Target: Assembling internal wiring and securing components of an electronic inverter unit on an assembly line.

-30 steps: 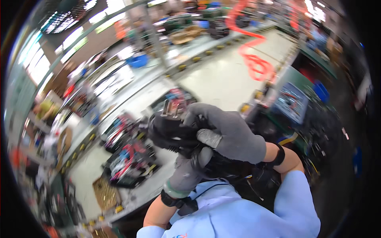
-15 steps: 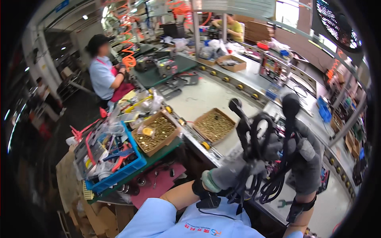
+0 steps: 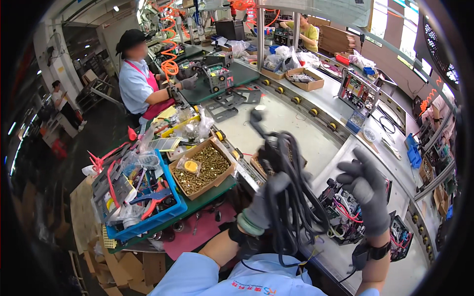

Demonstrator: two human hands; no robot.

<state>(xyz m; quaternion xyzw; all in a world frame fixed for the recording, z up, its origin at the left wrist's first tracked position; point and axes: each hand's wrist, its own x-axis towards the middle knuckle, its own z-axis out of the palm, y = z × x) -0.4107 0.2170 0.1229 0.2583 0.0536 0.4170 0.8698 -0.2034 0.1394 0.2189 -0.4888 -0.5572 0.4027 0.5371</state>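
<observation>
A looped bundle of black cable point(image 3: 301, 204) hangs from my gloved left hand point(image 3: 264, 201), whose fingers are closed round it. One cable end, with a dark plug point(image 3: 256, 117), sticks up above that hand and is a little blurred. To the right, my gloved right hand point(image 3: 368, 197) is raised with its fingers apart and nothing in it. Below and beside it, an open electronic unit point(image 3: 340, 217) with coloured wires lies on the bench. A second unit point(image 3: 401, 237) lies close to my right wrist. The cable partly covers a cardboard box of brass-coloured parts point(image 3: 255, 163).
At the left, a blue crate point(image 3: 175, 207) holds pliers and clutter beside a cardboard box point(image 3: 232, 170) full of brass-coloured fittings. A roller rail point(image 3: 313, 112) borders the bench. A co-worker point(image 3: 138, 81) stands across at the far left, near a wheeled unit point(image 3: 217, 79).
My right hand has come away from the cable and opened, moving apart to the right. The cable loops now hang from my left hand alone. My view has shifted slightly.
</observation>
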